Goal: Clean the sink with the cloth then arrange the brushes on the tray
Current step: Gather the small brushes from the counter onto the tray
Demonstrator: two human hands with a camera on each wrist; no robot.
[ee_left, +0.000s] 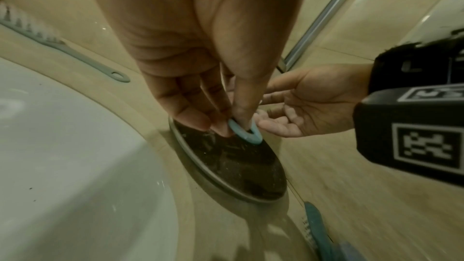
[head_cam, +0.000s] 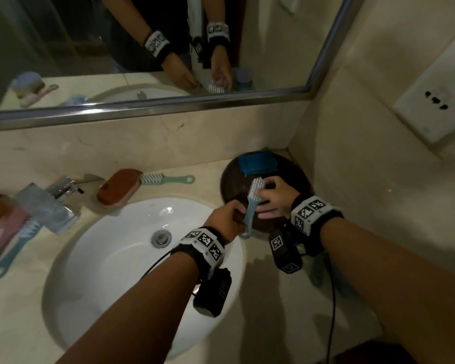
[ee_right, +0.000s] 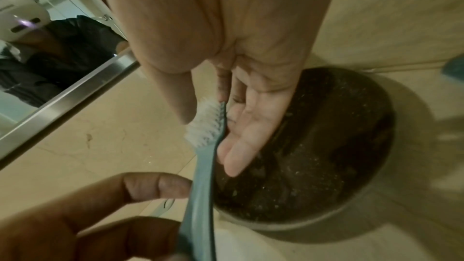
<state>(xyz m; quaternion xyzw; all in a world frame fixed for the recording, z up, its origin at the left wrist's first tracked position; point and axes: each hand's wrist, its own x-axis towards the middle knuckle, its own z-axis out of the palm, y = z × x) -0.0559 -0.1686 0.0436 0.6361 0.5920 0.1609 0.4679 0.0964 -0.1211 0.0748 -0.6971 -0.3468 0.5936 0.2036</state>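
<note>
Countertop (head_cam: 208,169) bears a tray (head_cam: 230,179) holding blue cloth (head_cam: 258,162), brush (head_cam: 251,203) over it.

pale blue brush (head_cam: 250,207) with white bristles (head_cam: 258,183), dark speckled tray (head_cam: 230,177), blue cloth (head_cam: 258,162), white sink (head_cam: 116,258), beige counter (head_cam: 273,311)

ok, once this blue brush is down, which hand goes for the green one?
Left, likely. The green brush lies behind the sink, on the side of the left hand pinching the blue brush; the right hand, over the tray in the corner, must cross.
</note>
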